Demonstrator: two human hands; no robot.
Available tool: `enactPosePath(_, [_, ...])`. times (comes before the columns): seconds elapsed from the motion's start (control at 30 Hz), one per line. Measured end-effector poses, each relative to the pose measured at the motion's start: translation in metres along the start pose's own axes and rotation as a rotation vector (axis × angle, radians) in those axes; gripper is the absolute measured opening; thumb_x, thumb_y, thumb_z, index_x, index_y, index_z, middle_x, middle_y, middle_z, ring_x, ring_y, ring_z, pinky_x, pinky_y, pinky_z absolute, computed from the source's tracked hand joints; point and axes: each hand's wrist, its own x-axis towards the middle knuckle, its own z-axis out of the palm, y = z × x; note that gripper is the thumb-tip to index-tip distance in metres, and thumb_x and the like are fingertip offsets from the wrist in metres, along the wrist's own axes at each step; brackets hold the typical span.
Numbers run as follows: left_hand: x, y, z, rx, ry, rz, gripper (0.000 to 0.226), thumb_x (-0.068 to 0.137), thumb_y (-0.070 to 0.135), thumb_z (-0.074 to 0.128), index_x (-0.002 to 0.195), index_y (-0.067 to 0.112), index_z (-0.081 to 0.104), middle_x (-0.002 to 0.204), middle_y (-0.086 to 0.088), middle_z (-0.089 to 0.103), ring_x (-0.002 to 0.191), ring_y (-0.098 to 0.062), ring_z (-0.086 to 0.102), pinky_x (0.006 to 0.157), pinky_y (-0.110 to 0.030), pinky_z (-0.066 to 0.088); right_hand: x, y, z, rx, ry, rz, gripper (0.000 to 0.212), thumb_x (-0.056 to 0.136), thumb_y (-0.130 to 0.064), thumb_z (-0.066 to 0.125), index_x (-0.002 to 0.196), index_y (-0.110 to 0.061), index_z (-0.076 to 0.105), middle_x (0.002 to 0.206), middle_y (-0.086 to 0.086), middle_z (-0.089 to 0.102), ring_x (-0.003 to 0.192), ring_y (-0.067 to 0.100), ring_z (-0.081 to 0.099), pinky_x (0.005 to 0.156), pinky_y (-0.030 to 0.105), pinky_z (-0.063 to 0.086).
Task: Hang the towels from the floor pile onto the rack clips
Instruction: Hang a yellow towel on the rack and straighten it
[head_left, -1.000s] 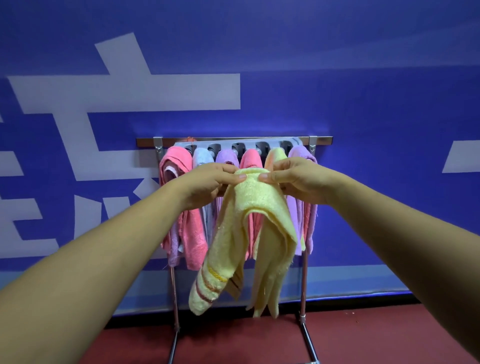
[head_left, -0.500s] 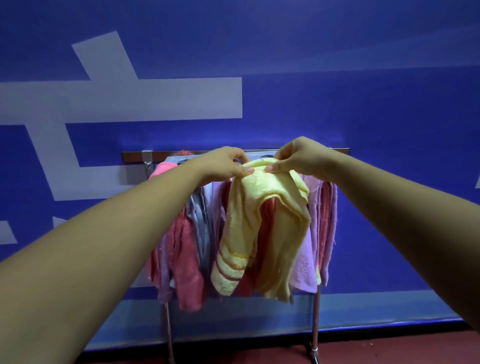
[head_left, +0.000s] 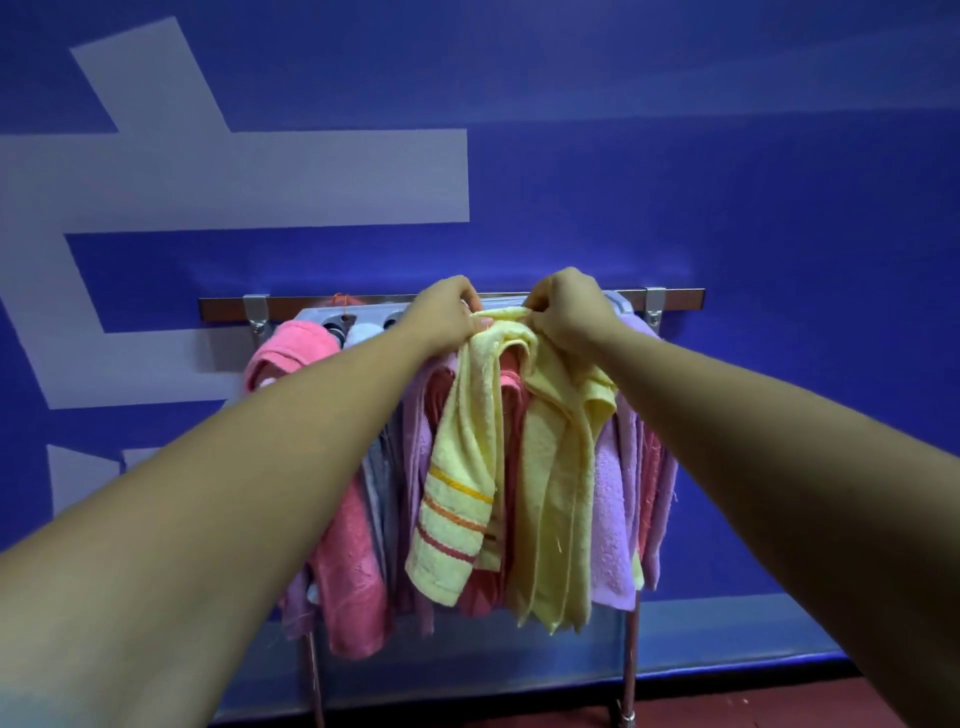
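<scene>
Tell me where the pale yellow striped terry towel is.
Centre of the head view: the yellow towel hangs from the left hand and right hand at the grey plastic clip bar.

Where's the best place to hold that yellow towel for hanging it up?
Its bunched top fold, reached from the front. The left hand and right hand pinch the yellow towel there, up by the rack, so both ends hang free below.

The yellow towel has orange and red stripes; the wall is blue and white.
</scene>
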Motion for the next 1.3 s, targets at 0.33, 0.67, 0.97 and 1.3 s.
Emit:
enactPosePath(0.33, [-0.038,-0.003,0.007,0.158,0.168,0.187,0.017,0.091,0.025,0.067,0.102,0.013,0.065,0.095,-0.005,0.067,0.090,-0.025,0.061,0.076,-0.033,0.045,-0.036,0.010,0.019,0.025,0.143,-0.085,0.015,0.082,-0.005,0.055,0.082,-0.005,0.071,0.080,0.014,0.069,0.080,0.035,0.063,0.069,0.043,0.052])
enactPosePath(0.67, [-0.070,0.017,0.037,-0.570,-0.020,-0.188,0.069,0.104,0.052,0.031,0.083,-0.012,0.045,0.075,-0.024,0.059,0.084,-0.008,0.071,0.066,-0.016,0.050,-0.078,0.031,0.036,0.424,-0.300,-0.096,0.072,0.088,-0.048,0.044,0.156,-0.030,0.031,0.161,-0.013,0.031,0.146,0.005,0.030,0.121,0.033,0.023])
enactPosePath(0.97, [-0.078,-0.023,0.054,-0.206,-0.125,0.055,0.050,0.091,0.028,0.062,0.136,0.019,0.041,0.127,0.001,0.050,0.119,-0.015,0.049,0.101,-0.027,0.037,-0.083,0.043,0.051,0.591,-0.053,-0.118,0.032,0.090,-0.013,0.063,0.123,-0.012,0.059,0.116,0.003,0.068,0.111,0.018,0.063,0.098,0.039,0.051])
enactPosePath(1.3, [-0.082,-0.033,0.071,-0.129,-0.074,0.047,0.087,0.085,0.012,0.056,0.158,0.031,0.013,0.120,-0.007,0.061,0.098,-0.019,0.060,0.081,-0.024,0.044,-0.099,0.038,0.082,0.407,0.196,-0.158,0.034,0.081,0.000,0.060,0.114,-0.008,0.062,0.103,0.003,0.064,0.094,0.015,0.056,0.085,0.028,0.044])
